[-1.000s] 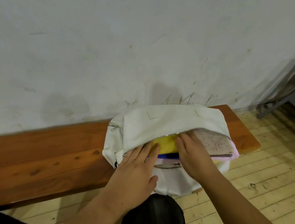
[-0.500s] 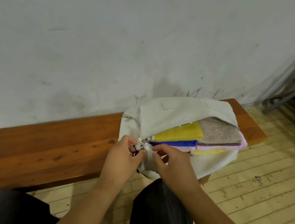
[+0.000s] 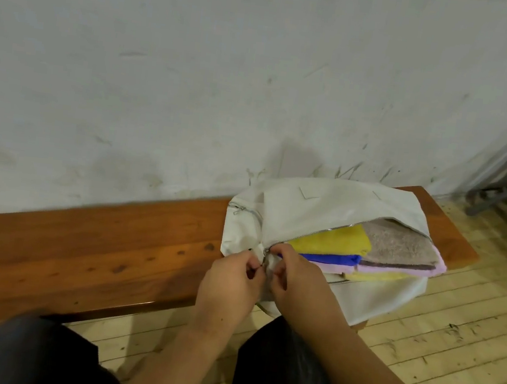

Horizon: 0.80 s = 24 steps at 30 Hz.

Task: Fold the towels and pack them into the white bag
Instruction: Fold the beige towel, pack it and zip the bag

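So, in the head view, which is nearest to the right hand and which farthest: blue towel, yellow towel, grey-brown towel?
1. blue towel, just beside the right hand
2. yellow towel, above the blue one
3. grey-brown towel, at the right end of the white bag

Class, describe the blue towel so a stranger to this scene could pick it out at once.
Find the long wooden bench along the wall; a white bag lies open at its right end. Inside it, the blue towel is the thin band directly under the yellow towel, the only blue one there.
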Available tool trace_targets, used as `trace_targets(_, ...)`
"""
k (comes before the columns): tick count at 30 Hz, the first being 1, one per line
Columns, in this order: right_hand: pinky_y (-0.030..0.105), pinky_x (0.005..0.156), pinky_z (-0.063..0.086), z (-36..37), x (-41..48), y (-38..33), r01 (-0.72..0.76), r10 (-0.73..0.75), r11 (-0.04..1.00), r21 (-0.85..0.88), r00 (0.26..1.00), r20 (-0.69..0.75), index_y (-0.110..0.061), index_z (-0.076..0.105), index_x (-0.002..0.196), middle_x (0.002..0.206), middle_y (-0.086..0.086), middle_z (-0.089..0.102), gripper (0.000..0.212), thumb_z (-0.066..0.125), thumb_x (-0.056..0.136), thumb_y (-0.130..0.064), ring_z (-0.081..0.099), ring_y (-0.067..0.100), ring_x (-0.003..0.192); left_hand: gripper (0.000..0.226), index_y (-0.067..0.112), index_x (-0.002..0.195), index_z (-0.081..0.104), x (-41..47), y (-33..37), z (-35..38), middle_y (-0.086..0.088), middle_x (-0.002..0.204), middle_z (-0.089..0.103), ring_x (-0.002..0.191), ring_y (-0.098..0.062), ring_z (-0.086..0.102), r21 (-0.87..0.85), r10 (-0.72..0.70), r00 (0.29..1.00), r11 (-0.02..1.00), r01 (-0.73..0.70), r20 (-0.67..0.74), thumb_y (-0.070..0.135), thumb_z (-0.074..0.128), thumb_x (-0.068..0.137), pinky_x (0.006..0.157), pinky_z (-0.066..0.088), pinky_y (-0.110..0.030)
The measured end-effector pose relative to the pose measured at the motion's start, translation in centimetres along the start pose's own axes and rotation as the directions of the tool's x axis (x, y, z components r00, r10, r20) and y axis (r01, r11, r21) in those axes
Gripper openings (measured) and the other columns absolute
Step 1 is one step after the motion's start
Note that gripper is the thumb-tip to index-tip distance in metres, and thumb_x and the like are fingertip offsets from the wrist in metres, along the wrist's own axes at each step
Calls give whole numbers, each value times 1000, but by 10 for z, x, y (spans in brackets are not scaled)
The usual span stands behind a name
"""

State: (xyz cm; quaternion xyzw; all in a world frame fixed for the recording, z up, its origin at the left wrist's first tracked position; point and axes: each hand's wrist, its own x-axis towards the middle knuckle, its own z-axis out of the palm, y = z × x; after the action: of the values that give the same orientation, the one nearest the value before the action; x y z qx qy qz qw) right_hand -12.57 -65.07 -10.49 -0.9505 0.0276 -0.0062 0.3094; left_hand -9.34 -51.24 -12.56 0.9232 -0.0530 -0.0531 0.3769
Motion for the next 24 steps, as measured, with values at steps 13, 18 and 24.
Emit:
trace_targets(13,35,68,52,-11,13,-18,41,-19,980,-194,993,112,-20,46,109,93,-3,62,16,54,96,-26,61,19,80,25,29,64,60,6,21,-13,9,63,64,57,-6,60,-135,-27,999,991,24,-23,32,62,89,53,48,-26)
trace_targets(18,27,67,40,-14,17,-23,124,-98,964,-235,988,120,-23,40,102,84,-8,48,12,50,98,-22,49,15,77,22,30,76,63,8,27,-30,11,75,64,71,-3,59,-58,122,993,991,-121,8,38,58,97,59,47,-19)
trace_targets(24,20,56,33,-8,17,-23,0,-3,999,-46,998,-56,-28,42,92,74,-10,50,12,46,104,-30,51,8,68,51,42,139,47,12,3,-37,32,136,41,124,10,38,83,392,911,911,-404,129,31,67,93,103,35,-12)
